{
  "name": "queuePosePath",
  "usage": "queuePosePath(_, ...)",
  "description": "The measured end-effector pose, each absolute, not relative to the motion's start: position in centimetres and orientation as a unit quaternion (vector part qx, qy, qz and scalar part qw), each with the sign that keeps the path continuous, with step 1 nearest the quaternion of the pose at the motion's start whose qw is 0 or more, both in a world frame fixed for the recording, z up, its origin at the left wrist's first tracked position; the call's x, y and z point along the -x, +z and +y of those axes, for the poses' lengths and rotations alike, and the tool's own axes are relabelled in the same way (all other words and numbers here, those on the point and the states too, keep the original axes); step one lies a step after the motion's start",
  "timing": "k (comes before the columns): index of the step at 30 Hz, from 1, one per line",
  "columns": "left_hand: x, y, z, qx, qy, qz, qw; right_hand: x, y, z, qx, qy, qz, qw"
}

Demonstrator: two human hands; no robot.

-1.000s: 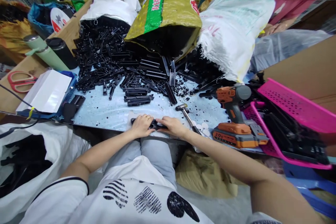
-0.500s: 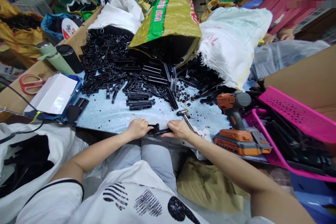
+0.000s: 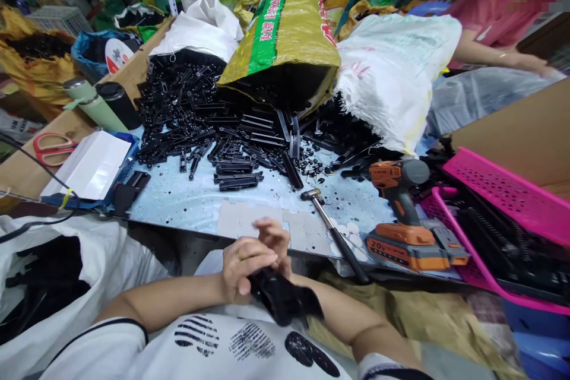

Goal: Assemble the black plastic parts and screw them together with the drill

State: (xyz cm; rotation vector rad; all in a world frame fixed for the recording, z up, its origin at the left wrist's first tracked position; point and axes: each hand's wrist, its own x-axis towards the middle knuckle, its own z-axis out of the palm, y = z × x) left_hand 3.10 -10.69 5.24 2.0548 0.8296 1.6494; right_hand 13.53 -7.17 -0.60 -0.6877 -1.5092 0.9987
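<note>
Close to my body, beyond the table's front edge, my left hand (image 3: pixel 247 264) grips one end of a black plastic part (image 3: pixel 287 297). The part is blurred and slants down to the right, across my right forearm. My right hand (image 3: pixel 276 240) is just behind the left, its fingers raised and half curled; blur and overlap hide whether it grips the part. On the table beyond lie flat grey-white pads (image 3: pixel 249 219). A hammer (image 3: pixel 336 234) rests to the right, its handle over the edge, beside several white discs (image 3: pixel 351 228).
Black parts (image 3: pixel 178 113) are heaped at the back below a yellow sack (image 3: pixel 303 29) and white sacks (image 3: pixel 396 71). A cordless drill (image 3: pixel 401 214) and pink basket (image 3: pixel 512 184) stand right. Left are scissors (image 3: pixel 53 148) and a green flask (image 3: pixel 95 104). A co-worker's arm (image 3: pixel 499 56) shows at far right.
Both hands have moved from the table edge back towards my body, and the black part now shows at my left hand. The hammer's handle is uncovered. The co-worker's arm has stretched out to the right.
</note>
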Motion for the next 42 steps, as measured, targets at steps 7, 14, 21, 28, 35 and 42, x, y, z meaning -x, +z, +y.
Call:
queuePosePath(7, 0.9, -1.6, -4.3, -0.848, 0.289, 0.436, -0.084, -18.8, -1.7, 8.5, 0.595, 0.166, -0.682, 0.392)
queuePosePath(14, 2.3, -1.2, 2.5, -0.81, 0.133, 0.569, -0.055, -24.7, -2.6, 15.5, 0.683, 0.217, -0.655, 0.239)
queuePosePath(21, -7.6, 0.1, 13.5, -0.87, 0.12, 0.479, 0.006, -25.6, -0.7, 13.1, 0.609, 0.425, -0.5, 0.445)
queuePosePath(28, -9.8, 0.9, 15.8, -0.878, 0.124, 0.458, 0.059, -27.0, 1.7, 9.2, 0.521, 0.485, -0.495, 0.498)
queuePosePath(35, -0.3, 1.2, 2.2, -0.777, 0.248, 0.542, 0.201, -23.0, 0.7, 4.2, 0.362, 0.554, -0.583, 0.472)
queuePosePath(42, 5.3, -2.0, -1.8, -0.749, 0.155, 0.605, 0.221, -23.1, -2.1, 1.8, 0.388, 0.328, -0.814, 0.281)
